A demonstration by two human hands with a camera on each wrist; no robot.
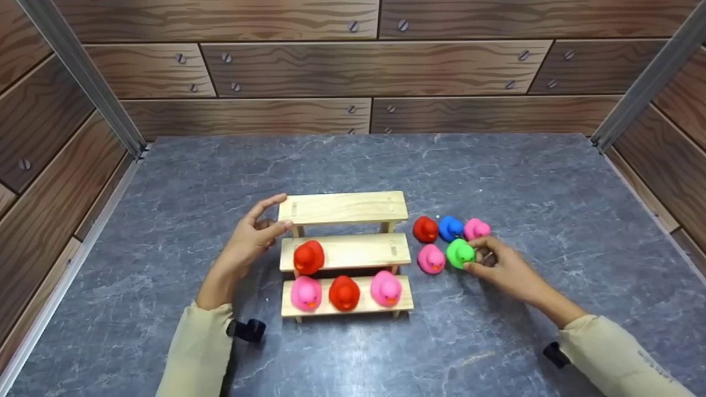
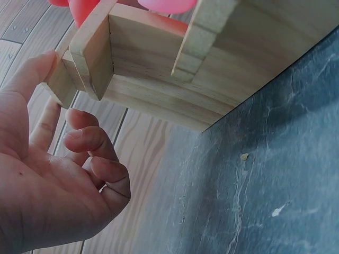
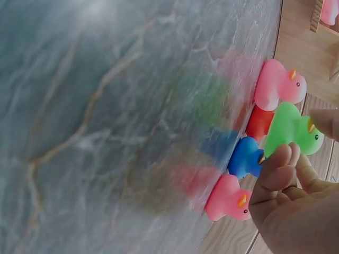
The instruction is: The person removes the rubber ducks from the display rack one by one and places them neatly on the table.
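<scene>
A three-step wooden stand [image 1: 343, 208] stands on the table. My left hand [image 1: 251, 240] grips the left end of its top step, index finger at the back corner and thumb at the front one; the other fingers curl free below the board [image 2: 87, 61]. To the right of the stand, my right hand [image 1: 504, 267] pinches a green rubber duck [image 1: 459, 253] between thumb and fingers. Around it are a pink duck [image 1: 431, 259] on its left, and a red duck [image 1: 425, 229], a blue duck [image 1: 450, 227] and another pink duck [image 1: 476, 228] behind.
On the bottom step sit a pink duck [image 1: 306, 293], a red duck [image 1: 344, 293] and a second pink duck [image 1: 386, 288]. One red duck [image 1: 309, 257] is at the left of the middle step. Wood-patterned walls [image 1: 375, 69] enclose the grey marbled table [image 1: 182, 220].
</scene>
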